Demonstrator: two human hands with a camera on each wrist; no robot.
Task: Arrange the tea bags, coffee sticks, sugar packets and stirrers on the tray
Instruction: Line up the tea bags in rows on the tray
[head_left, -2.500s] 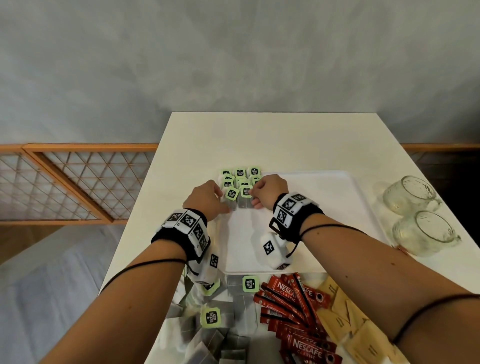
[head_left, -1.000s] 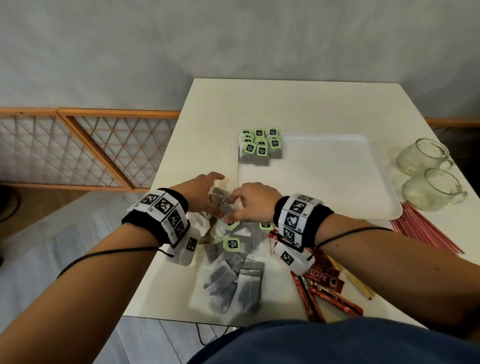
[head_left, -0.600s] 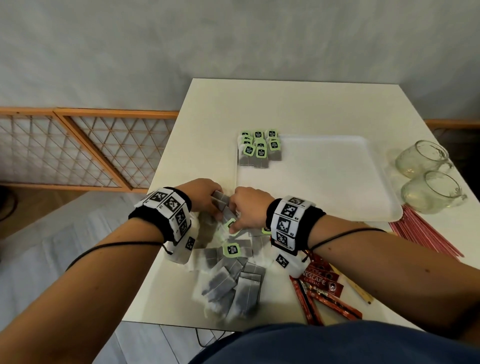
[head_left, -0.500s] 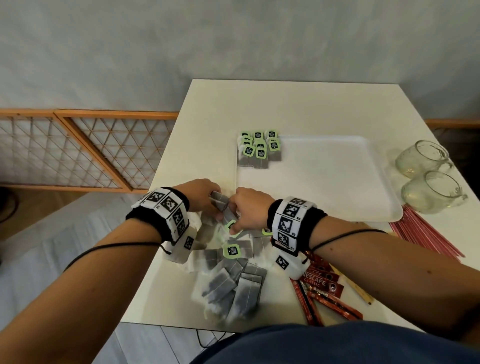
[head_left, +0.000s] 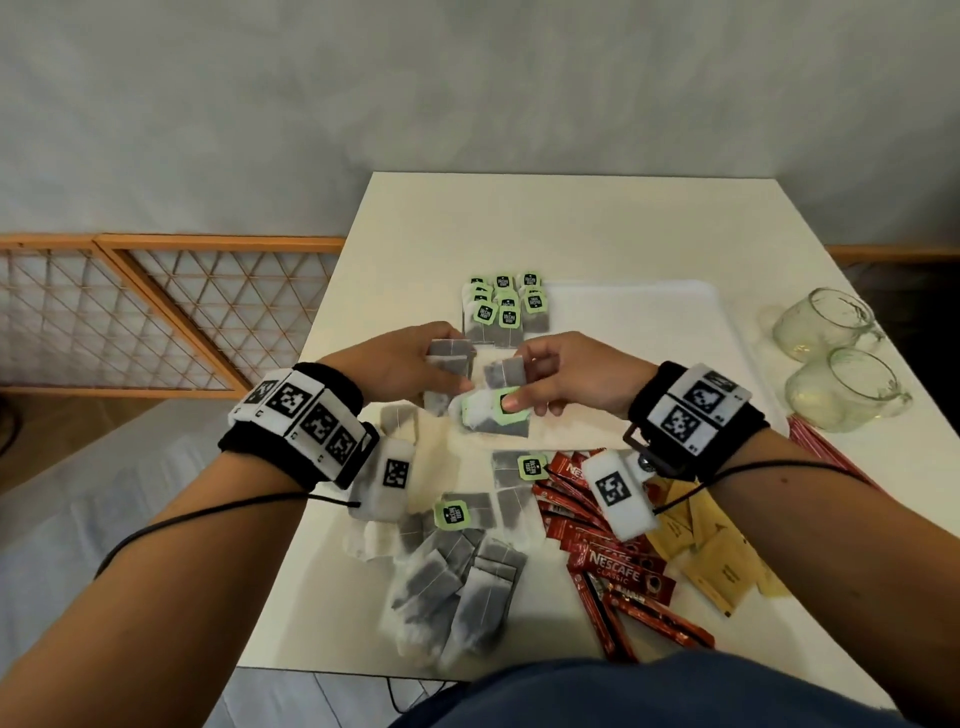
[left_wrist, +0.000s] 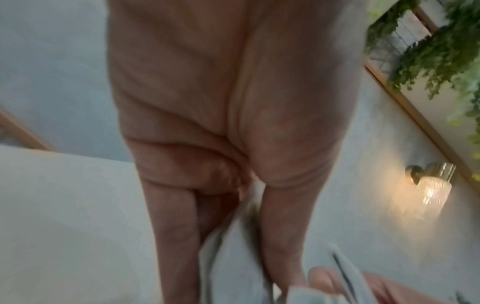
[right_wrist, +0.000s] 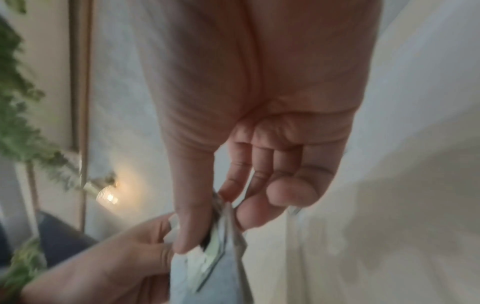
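1. The head view alone shows the layout: the left hand (head_left: 410, 366) and right hand (head_left: 566, 376), raised above the near edge of the tray (head_left: 649, 332), each grip tea bags (head_left: 498, 410); more sit stacked in the tray's far left corner (head_left: 501, 312).
2. The right wrist view shows thumb and fingers (right_wrist: 249, 218) pinching the bags, with the green tag between.
3. The left wrist view is blurred; its bags (left_wrist: 228, 257) are cut off below.
4. The coffee sticks (head_left: 608, 561) and sugar packets (head_left: 711, 556) lie on the table (head_left: 571, 228), partly hidden by the right wrist.
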